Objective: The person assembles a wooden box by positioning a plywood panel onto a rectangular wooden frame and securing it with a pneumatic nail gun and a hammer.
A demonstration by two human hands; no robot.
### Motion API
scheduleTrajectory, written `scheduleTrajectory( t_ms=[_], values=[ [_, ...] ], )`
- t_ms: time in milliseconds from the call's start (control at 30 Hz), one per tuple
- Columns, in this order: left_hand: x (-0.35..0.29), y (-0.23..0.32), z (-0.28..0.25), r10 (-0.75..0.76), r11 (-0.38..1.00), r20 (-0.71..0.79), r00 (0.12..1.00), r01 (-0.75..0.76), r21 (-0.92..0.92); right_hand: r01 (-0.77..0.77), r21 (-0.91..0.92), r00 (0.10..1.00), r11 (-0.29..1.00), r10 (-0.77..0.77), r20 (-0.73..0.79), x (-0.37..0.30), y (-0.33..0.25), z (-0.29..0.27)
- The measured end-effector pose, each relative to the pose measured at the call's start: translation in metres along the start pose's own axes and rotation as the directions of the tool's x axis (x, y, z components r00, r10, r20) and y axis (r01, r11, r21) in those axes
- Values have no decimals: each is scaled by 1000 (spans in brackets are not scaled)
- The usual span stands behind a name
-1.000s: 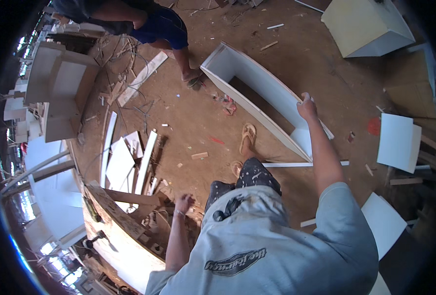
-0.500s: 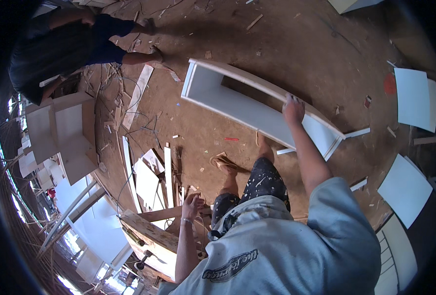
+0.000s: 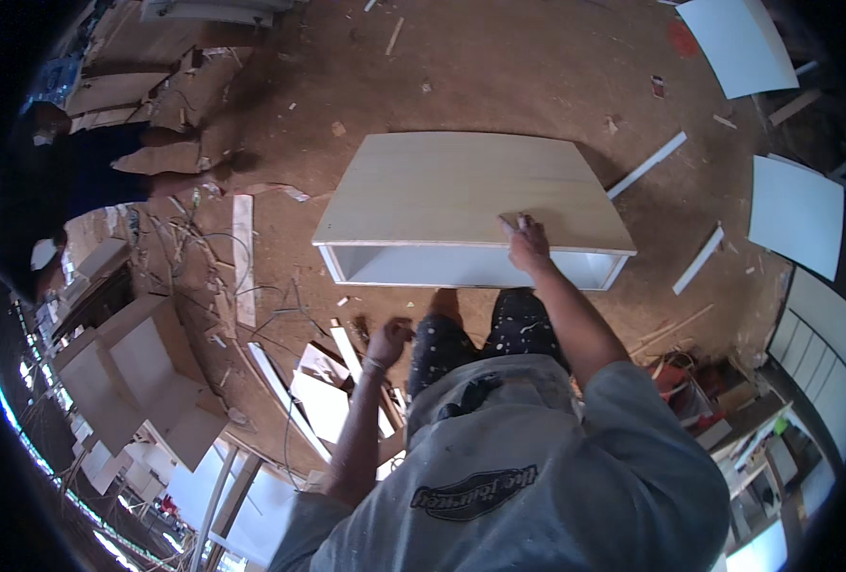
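Observation:
A long box-shaped cabinet (image 3: 470,181) lies on the ground just ahead of my legs, its pale wood panel facing up and its open side with a white interior towards me. My right hand (image 3: 526,243) rests on the panel near the front edge, right of the middle, with the index finger stretched out and the fingers slightly apart. My left hand (image 3: 389,343) hangs beside my left thigh, away from the cabinet. Its fingers are loosely bent and I see nothing in them.
White strips (image 3: 649,165) lie right of the cabinet, and white panels (image 3: 796,214) lie farther right. Wood offcuts (image 3: 320,405) and a plank (image 3: 243,257) are at left, near loose cables. An open wooden box (image 3: 146,377) stands far left. Another person (image 3: 70,181) is at upper left.
The cabinet has turned from slanted, with its open side up, to lying squarely before me with its wood panel up. My right hand has moved from its rim onto that panel.

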State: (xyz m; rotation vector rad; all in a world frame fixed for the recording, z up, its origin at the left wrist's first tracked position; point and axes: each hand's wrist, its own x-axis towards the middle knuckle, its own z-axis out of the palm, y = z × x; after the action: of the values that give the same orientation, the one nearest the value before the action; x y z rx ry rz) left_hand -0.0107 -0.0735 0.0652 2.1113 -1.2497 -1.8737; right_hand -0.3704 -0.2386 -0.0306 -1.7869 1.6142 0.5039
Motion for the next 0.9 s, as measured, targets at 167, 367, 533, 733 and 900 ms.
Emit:
scheduleTrajectory(
  t_ms=[167,367,533,733,900],
  values=[
    [71,46,-60,311,904,-335,889,-168,394,-53,65,996,996,57,-66,-30,-18,38],
    [104,97,-57,379,714,-107,919,-217,665,-64,-47,995,997,68,77,-22,-19,30],
    [138,84,-20,231,490,75,970,-182,853,-118,-11,991,993,118,58,-25,-17,28],
    [174,75,21,258,316,124,958,-205,926,37,-121,981,992,-59,-187,-40,3,53],
    [190,91,38,126,251,170,977,-197,948,93,-146,983,985,-115,-147,-30,40,42]
  ],
)
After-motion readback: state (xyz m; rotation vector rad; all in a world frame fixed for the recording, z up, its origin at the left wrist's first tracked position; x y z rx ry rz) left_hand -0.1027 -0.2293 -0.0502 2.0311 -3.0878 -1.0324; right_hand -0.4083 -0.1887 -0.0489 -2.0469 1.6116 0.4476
